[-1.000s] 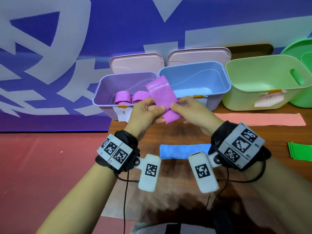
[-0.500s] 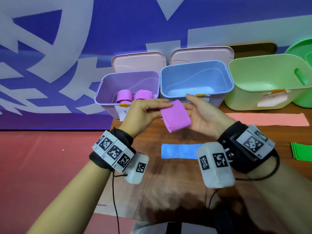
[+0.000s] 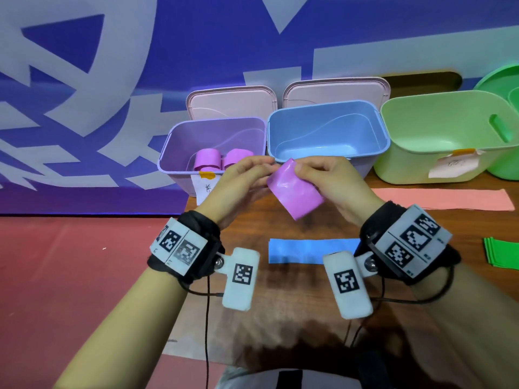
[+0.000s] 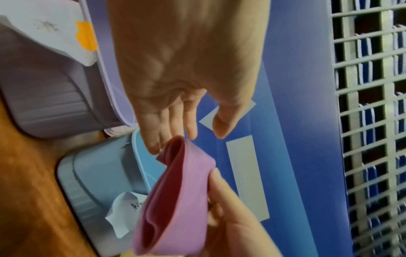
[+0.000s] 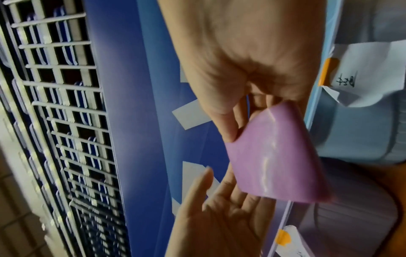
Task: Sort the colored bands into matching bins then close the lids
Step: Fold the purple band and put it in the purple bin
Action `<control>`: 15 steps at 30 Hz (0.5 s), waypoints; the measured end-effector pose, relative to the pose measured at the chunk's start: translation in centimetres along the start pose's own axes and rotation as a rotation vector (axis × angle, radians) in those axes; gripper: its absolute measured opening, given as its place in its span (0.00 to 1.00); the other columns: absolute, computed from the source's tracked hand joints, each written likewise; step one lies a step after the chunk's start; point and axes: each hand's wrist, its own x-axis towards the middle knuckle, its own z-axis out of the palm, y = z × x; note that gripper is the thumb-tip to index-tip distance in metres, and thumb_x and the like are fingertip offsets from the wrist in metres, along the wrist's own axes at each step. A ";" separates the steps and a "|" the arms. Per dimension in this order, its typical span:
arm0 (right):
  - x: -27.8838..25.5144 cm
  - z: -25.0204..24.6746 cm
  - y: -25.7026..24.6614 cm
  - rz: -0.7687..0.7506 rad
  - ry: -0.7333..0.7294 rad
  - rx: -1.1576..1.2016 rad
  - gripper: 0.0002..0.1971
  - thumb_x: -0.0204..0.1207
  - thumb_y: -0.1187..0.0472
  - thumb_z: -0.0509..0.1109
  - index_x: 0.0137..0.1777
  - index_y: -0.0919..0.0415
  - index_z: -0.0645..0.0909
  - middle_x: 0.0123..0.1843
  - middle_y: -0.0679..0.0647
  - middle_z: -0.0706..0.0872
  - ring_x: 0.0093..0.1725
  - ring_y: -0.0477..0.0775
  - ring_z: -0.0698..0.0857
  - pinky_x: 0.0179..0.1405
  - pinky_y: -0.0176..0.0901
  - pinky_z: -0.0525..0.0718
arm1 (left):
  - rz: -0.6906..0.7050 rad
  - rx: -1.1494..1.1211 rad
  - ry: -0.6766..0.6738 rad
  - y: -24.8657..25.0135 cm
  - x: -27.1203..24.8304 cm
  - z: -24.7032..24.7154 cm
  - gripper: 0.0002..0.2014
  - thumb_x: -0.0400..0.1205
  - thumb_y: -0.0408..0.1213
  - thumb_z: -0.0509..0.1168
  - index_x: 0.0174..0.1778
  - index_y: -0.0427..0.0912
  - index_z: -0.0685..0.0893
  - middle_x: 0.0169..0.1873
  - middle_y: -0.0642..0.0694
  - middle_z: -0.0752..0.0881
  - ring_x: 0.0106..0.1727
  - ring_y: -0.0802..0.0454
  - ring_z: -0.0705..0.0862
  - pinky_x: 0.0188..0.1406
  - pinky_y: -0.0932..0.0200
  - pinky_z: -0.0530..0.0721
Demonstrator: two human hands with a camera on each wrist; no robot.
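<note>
Springback is the risk: the left hand (image 3: pixel 241 178), fingers straight, only touches the rolled purple band (image 3: pixel 293 192) held above the bench (image 3: pixel 280 304), near the purple bin (image 3: pixel 179 153). The right hand (image 3: pixel 331 181) pinches it; any slackening there would probably let it unroll.

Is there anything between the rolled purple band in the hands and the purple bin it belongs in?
Nothing visible blocks it. The right hand pinches the rolled purple band just in front of the bins; the purple bin is open, its lid upright behind. Two purple rolls lie inside, with room beside them.
</note>
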 end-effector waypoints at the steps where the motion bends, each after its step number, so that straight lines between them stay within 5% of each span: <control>1: 0.0 0.2 0.0 -0.028 0.007 -0.041 0.08 0.78 0.64 0.68 0.54 0.60 0.85 0.48 0.53 0.86 0.43 0.44 0.82 0.43 0.30 0.79 | 0.021 0.095 0.011 -0.1 0.0 0.1 0.06 0.83 0.29 0.61 0.49 0.44 0.81 0.43 0.48 0.87 0.42 0.60 0.86 0.48 0.64 0.83; 6: 0.0 1.0 0.2 -0.158 0.031 -0.214 0.10 0.78 0.65 0.67 0.56 0.54 0.83 0.46 0.51 0.83 0.44 0.45 0.81 0.46 0.29 0.77 | 0.232 0.380 0.079 -0.3 0.3 0.2 0.09 0.77 0.22 0.68 0.41 0.42 0.81 0.34 0.50 0.83 0.30 0.70 0.82 0.37 0.75 0.80; 11: 0.3 1.5 0.0 -0.265 -0.014 -0.276 0.09 0.77 0.63 0.69 0.53 0.50 0.79 0.46 0.40 0.81 0.41 0.37 0.79 0.44 0.21 0.76 | 0.360 0.478 0.232 -0.7 0.8 -0.1 0.14 0.78 0.25 0.67 0.37 0.49 0.76 0.33 0.52 0.81 0.30 0.68 0.78 0.33 0.72 0.79; 15: 1.2 2.4 -0.6 -0.326 0.058 -0.296 0.07 0.75 0.67 0.70 0.45 0.53 0.80 0.39 0.38 0.81 0.36 0.35 0.78 0.42 0.25 0.76 | 0.507 0.525 0.308 -0.4 0.7 -0.7 0.11 0.74 0.31 0.69 0.36 0.52 0.75 0.33 0.58 0.79 0.33 0.66 0.76 0.38 0.66 0.77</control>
